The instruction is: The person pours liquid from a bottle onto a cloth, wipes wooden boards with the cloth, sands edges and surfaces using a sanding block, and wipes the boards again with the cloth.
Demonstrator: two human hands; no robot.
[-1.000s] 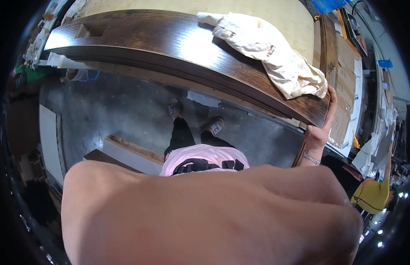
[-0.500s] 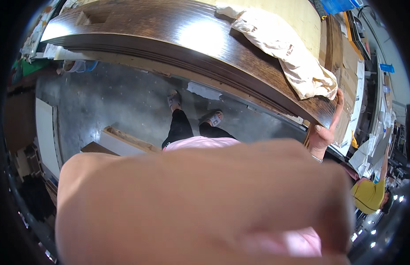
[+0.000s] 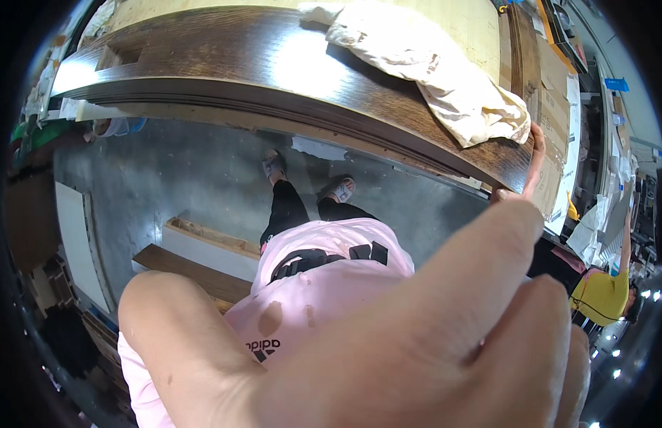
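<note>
A long dark brown wooden board with a grooved front edge lies across the top of the view. At its right end my right hand holds the corner, one finger stretched along the end face; much of this hand is hidden. A crumpled cream cloth is draped over the board, close to those fingers. My left hand is large and blurred in front of me, its arm bent. Its index finger extends and the others curl loosely apart, with nothing visible in them. Its palm side is hidden.
Pale plywood lies behind the board. Cardboard stands at the right end. White-sided wooden pieces and a white panel are low at left. Torn paper lies on the floor. A person in yellow is far right.
My left hand has swung outward to the right, uncovering my pink shirt, and its fingers now show. The board and cloth sit slightly further left in view. My right hand stays at the board's end.
</note>
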